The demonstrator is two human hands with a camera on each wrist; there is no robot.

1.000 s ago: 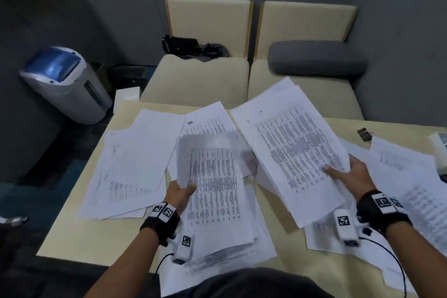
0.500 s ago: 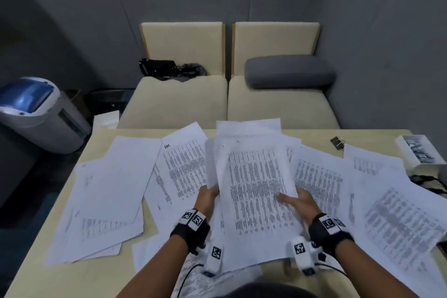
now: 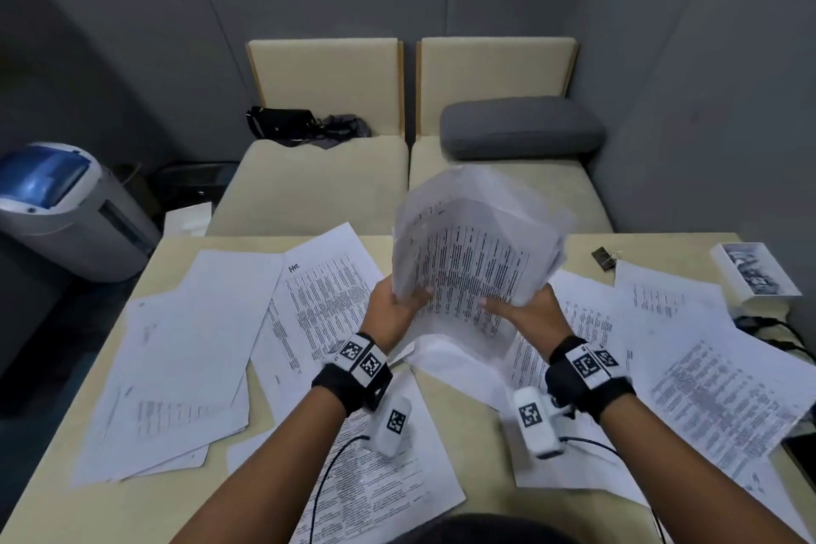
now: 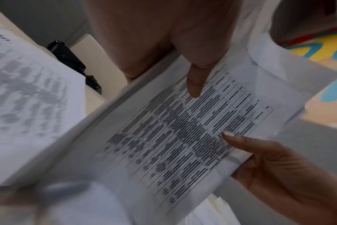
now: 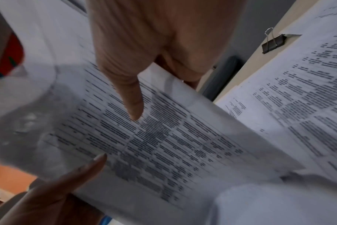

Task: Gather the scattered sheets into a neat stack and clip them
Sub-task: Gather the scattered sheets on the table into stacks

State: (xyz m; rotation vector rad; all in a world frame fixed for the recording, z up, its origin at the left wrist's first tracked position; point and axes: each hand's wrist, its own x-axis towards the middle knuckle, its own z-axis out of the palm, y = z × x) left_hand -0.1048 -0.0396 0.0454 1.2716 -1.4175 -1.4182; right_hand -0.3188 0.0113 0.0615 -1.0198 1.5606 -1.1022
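Far left on the floor, a grey bin with a blue lid (image 3: 57, 199), same spot as before. On the table (image 3: 176, 252), left side, a loose pile of mostly blank sheets (image 3: 185, 349) lies flat, unmoved since half a second ago. Next right, a printed sheet marked at its top corner (image 3: 322, 300) lies flat. Left hand (image 3: 393, 309) grips the left edge of the gathered bundle of sheets (image 3: 468, 252), thumb on the printed face. The bundle, lying low over the table half a second ago, is now raised and tilted up toward the sofa (image 3: 318, 186), pages bowed and uneven. Right hand (image 3: 530, 314) grasps the bundle's right edge, thumb on top, fingers behind. More scattered printed sheets (image 3: 724, 371) stay spread on the right. A black binder clip (image 3: 604, 258) sits on the table near the far edge, apart from the bundle. A small white box (image 3: 750, 274) sits at the right corner.
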